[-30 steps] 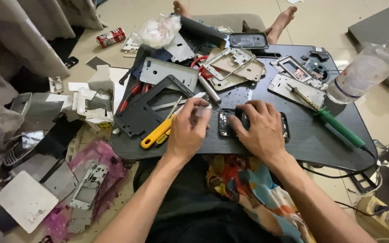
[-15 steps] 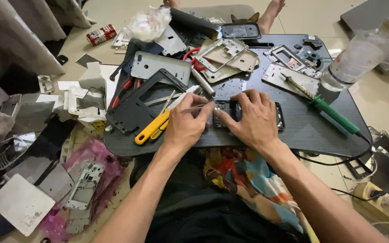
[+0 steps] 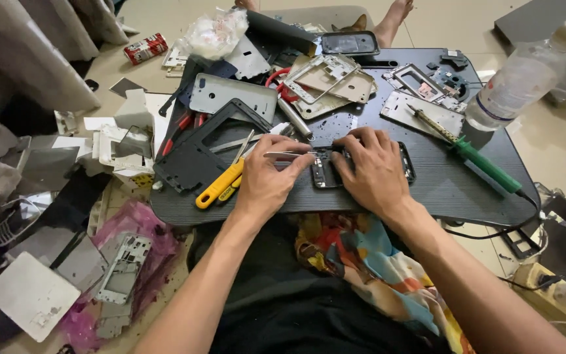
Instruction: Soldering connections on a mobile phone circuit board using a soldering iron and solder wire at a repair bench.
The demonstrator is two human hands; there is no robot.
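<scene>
My left hand (image 3: 266, 177) pinches thin metal tweezers (image 3: 289, 155) whose tips point right toward an opened dark phone (image 3: 325, 172) lying on the black lap table (image 3: 440, 183). Over that phone lies my right hand (image 3: 371, 167), fingers spread and pressing it down. Most of the phone is hidden under that hand. A yellow-handled tool (image 3: 219, 185) lies just left of my left hand.
A green-handled soldering iron (image 3: 473, 157) lies to the right, a clear plastic bottle (image 3: 512, 82) behind it. Phone frames, back covers and a dark phone (image 3: 350, 43) crowd the far table. Loose covers, a pink bag and scraps litter the floor at left.
Both hands stay on the phone. The tweezers in my left hand have levelled and their tips have moved closer to the phone's left end.
</scene>
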